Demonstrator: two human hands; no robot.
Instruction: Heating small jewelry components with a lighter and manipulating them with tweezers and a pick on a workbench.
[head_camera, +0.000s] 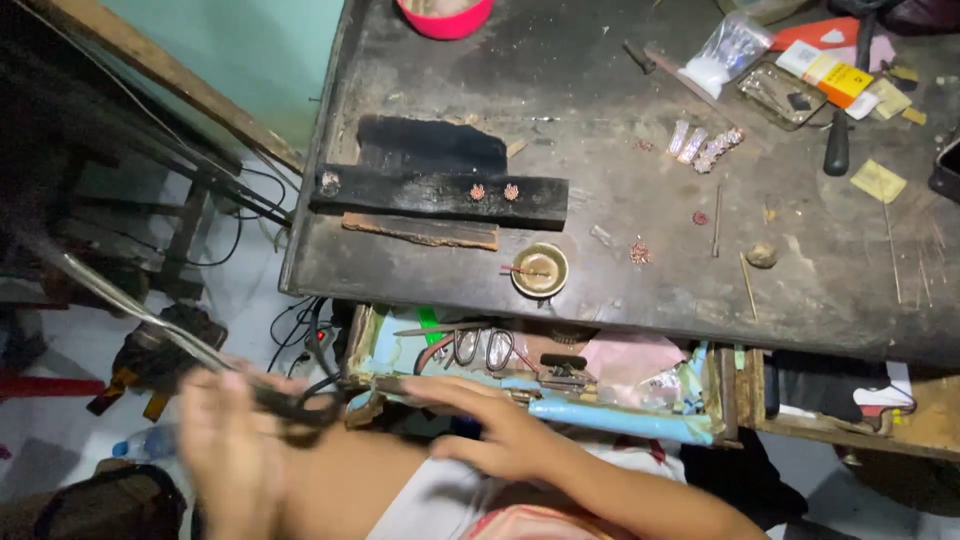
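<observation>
Head view. The left hand (232, 455), blurred at the near left, was closed around a dark torch-like tool (290, 405) joined to a clear hose (120, 300) that ran up and away to the far left; the grip itself was too smeared to read finger by finger. The right hand (490, 430) lay palm down with fingers extended and slack, grasping nothing, its fingertips resting on the near edge of the open drawer (600, 415) under the bench. The tool sat just left of that drawer, below the bench edge.

Counts. On the dark charred block (440, 195) sat two small pink ornaments (494, 191), side by side. One small brass bowl (540, 270) stood near the front edge, a thin red stick lying in it. A row of about four pale metallic pieces (705, 147) lay to the far right of centre. One pink bowl (445, 15) was cut off by the far edge. One clear plastic bag (730, 50) lay at the far right. One pair of scissors (480, 348) lay in the drawer.

Surface and room. The workbench (620, 100) was dark, scorched and stained. To the left stood a pale green wall (250, 50), with cables trailing over a light floor (250, 300).
</observation>
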